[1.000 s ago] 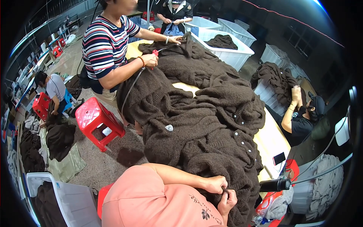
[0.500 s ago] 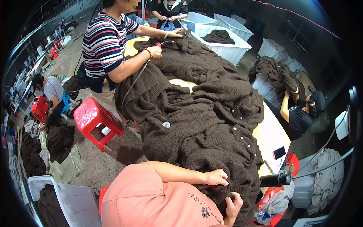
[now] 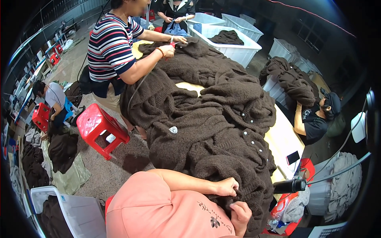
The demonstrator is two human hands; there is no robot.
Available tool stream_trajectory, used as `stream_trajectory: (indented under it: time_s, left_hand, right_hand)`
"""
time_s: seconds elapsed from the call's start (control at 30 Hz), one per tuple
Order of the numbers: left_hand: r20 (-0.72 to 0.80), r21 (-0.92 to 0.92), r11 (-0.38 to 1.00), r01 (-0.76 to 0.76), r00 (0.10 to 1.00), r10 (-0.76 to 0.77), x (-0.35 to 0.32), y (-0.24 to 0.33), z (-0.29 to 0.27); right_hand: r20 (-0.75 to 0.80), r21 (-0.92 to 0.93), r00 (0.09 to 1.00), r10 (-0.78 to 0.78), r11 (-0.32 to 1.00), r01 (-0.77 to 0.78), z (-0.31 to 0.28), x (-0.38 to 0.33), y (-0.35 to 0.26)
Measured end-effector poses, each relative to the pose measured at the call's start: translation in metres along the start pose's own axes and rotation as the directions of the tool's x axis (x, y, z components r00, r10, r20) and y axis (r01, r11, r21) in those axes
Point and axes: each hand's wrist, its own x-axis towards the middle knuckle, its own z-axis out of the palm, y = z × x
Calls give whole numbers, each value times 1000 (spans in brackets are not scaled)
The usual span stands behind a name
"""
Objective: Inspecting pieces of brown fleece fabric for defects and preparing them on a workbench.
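Observation:
A heap of dark brown knit garments (image 3: 186,135) covers the table before me, with several small pale buttons on its right part. My left hand (image 3: 227,187) is closed, its fingers gripping a fold of the knit near the table's front. Just nearer to me and to the right, my right hand (image 3: 240,213) has its fingers curled and pressed together against the same brown cloth. Whatever lies between those fingertips is hidden and slightly blurred. A small white tag (image 3: 173,129) lies on the garments further left.
Across the table a person in a striped shirt (image 3: 115,47) works on the cloth with a red-handled tool. A red stool (image 3: 95,123) stands at the left. A black bottle (image 3: 290,186) and a phone (image 3: 293,158) lie at the right edge, near another person (image 3: 315,119) handling brown garments.
My right hand has turned, its fingertips now pointing left toward my left hand, which stays put. The striped-shirt person's hands have come together; the person at right has lowered an arm.

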Motion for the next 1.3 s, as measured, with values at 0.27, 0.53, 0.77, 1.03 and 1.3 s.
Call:
stream_trajectory:
  time_s: [0.27,0.53,0.77,1.03,1.3]
  left_hand:
    - [144,-48,998,-46,988,52,-1,-1,-7]
    - [220,-71,997,-3,975,19,6,-15,-9]
    - [124,-120,991,-51,990,66,5,-15,-8]
    - [32,-163,983,-86,995,92,2,-12,-4]
    - [-31,-115,988,-104,994,101,0,-17,-3]
  right_hand:
    - [-128,-122,991,-36,992,20,25,13,12]
    - [-179,-297,983,-36,955,-19,27,1,24]
    - [-174,-363,983,-54,932,-13,29,2,29]
    - [-161,-388,987,4,919,-67,32,0,29]
    - [-154,-412,987,48,905,-108,38,0,30]
